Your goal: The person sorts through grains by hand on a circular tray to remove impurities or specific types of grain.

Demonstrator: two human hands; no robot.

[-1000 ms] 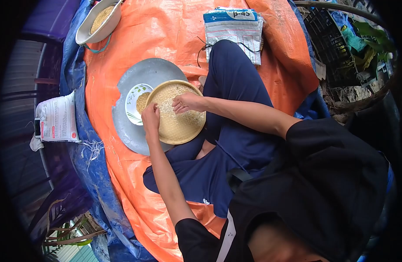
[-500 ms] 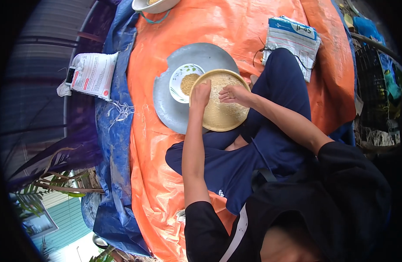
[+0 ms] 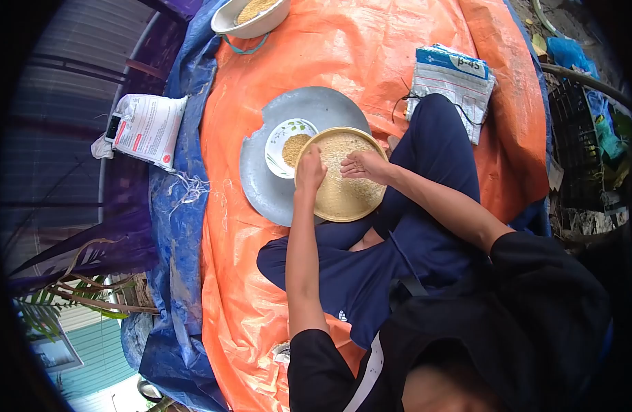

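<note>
Left grip (image 3: 310, 169) is closed on the rim of the round shallow tray (image 3: 350, 202), at its left side from my remote view. Loosely spread, the right grip (image 3: 365, 166) is over the pale grain (image 3: 340, 145) in the tray; I can't tell whether it touches. Beside the tray, I see a white plate (image 3: 277, 141) of golden grain (image 3: 293, 149) on a grey disc (image 3: 261, 189), over orange tarp (image 3: 240, 275)
</note>
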